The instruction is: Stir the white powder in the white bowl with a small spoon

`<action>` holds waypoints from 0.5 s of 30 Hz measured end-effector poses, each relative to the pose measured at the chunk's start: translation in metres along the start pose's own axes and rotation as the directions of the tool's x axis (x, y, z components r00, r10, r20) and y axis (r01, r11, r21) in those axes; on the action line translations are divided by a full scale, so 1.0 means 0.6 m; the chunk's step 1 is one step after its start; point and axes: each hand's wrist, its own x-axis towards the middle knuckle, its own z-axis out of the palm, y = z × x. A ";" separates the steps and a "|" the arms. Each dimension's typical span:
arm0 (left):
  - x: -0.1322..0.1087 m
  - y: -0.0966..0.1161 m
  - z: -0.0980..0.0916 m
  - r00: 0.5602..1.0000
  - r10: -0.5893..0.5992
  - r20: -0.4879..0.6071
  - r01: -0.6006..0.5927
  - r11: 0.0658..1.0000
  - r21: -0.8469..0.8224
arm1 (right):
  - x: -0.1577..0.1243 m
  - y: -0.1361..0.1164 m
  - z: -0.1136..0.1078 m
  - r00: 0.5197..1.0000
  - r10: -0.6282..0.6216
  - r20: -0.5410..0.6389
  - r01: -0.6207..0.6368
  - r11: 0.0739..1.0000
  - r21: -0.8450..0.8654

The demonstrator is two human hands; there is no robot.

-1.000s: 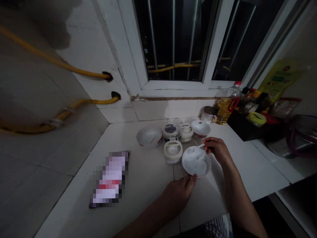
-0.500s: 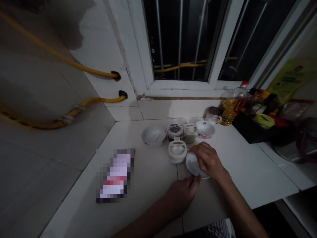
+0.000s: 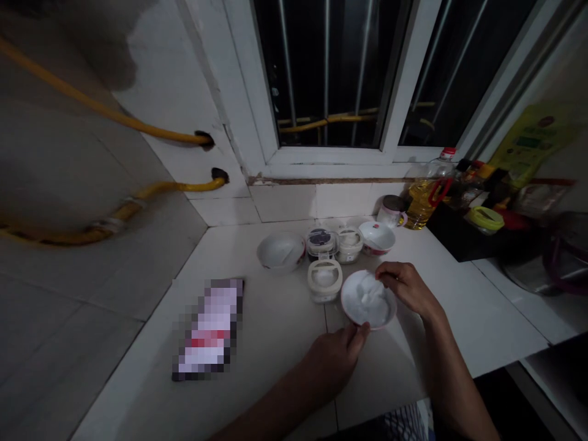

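A small white bowl [image 3: 349,303] with a pinkish rim stands on the counter, with white contents whose kind I cannot make out. My left hand [image 3: 337,355] pinches its near rim between thumb and fingers. Over the far right edge of the bowl, my right hand [image 3: 407,288] has its fingertips pressed together. What they hold is pale and blends into the bowl, so I cannot name it. Just left of the bowl sits a clear container with a white lid [image 3: 324,280].
Two more lidded jars, one with dark contents [image 3: 320,242] and one pale [image 3: 350,244], stand behind. A large bowl [image 3: 281,251], a floral bowl [image 3: 376,237], a mug [image 3: 391,211] and an oil bottle [image 3: 421,199] line the back. A blurred-out phone-like object [image 3: 209,331] lies left.
My right hand has shifted right and lifted from over the bowl's middle to its far right edge, uncovering the white contents. My left hand still grips the rim. The view has moved slightly.
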 end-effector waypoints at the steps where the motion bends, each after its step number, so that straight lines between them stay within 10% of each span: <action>1: 0.000 0.000 0.000 1.000 0.001 -0.002 -0.001 1.000 0.003 | 0.000 -0.003 0.003 0.998 0.008 0.056 -0.008 1.000 -0.010; 15: -0.003 0.001 0.003 0.999 0.006 -0.036 -0.006 1.000 -0.014 | 0.013 -0.008 0.012 0.950 0.254 0.184 -0.312 0.827 0.467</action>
